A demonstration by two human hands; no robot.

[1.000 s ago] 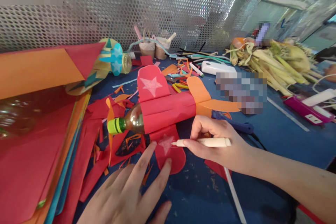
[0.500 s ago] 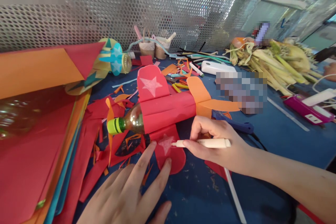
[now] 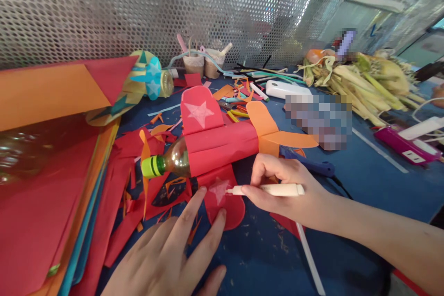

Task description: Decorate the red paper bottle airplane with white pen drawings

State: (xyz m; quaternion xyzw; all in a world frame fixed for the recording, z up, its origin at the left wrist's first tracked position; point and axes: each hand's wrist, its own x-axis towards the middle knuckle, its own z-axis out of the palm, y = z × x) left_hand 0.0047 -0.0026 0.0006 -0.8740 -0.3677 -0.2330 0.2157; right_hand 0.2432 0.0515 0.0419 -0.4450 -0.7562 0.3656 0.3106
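Observation:
A toy plane made from a plastic bottle (image 3: 176, 157) wrapped in red paper (image 3: 222, 145) lies on the blue table. Its cap is yellow-green, and orange paper pieces (image 3: 262, 118) form the tail. On the far red wing (image 3: 204, 125) is a whitish star. Against the near wing (image 3: 231, 216), the fingertips of my left hand (image 3: 169, 249) press with fingers spread. My right hand (image 3: 287, 175) grips a white marker (image 3: 277, 189), its tip touching the pale star on that near wing.
Red and orange paper scraps (image 3: 138, 148) surround the plane. Stacked coloured sheets (image 3: 45, 203) lie at left, beside another bottle craft (image 3: 156, 78). Behind are two small pots (image 3: 212, 64) and a white glue gun-like or box-shaped object (image 3: 288, 89). Corn husks (image 3: 360, 83) and a purple power strip (image 3: 405, 144) lie right.
Almost nothing differs. Both hands, the marker and the plane keep nearly the same places; the view has shifted very slightly.

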